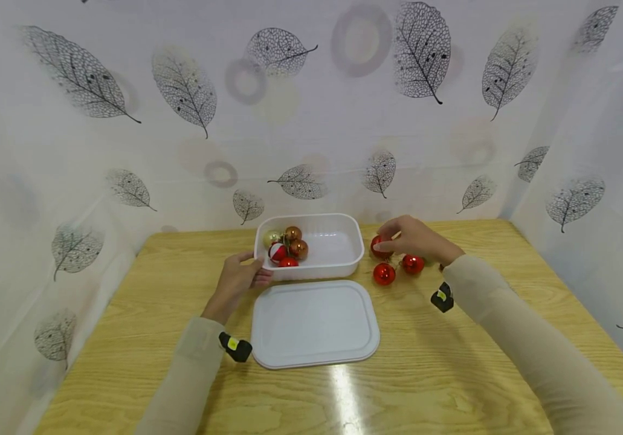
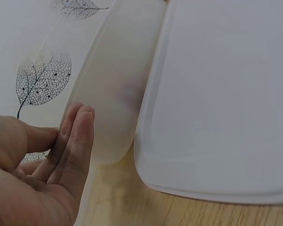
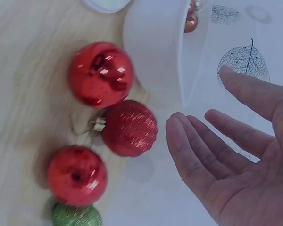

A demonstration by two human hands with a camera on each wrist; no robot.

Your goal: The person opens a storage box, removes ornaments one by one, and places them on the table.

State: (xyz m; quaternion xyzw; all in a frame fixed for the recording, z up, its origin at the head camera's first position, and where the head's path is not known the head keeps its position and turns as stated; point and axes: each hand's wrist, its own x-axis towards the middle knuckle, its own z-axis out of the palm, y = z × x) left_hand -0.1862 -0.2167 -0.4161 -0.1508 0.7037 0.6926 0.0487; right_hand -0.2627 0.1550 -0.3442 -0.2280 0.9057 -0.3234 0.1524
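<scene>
A white plastic container [image 1: 319, 273] stands at the back of the table, holding several Christmas baubles in gold, copper and red at its left end. My left hand [image 1: 239, 275] grips its front left corner, with thumb and fingers on either side of the rim in the left wrist view. On the right, my right hand [image 1: 411, 237] hovers over a glittery red bauble [image 3: 130, 128]. Its fingers are spread and apart from that bauble in the right wrist view. Two shiny red baubles [image 3: 101, 74] and a green glittery one [image 3: 77, 215] lie close by.
A flat white lid [image 1: 313, 323] lies on the wooden table [image 1: 425, 374] in front of the container. Behind the table hangs a pale curtain [image 1: 316, 139] with a leaf print, which also runs along both sides.
</scene>
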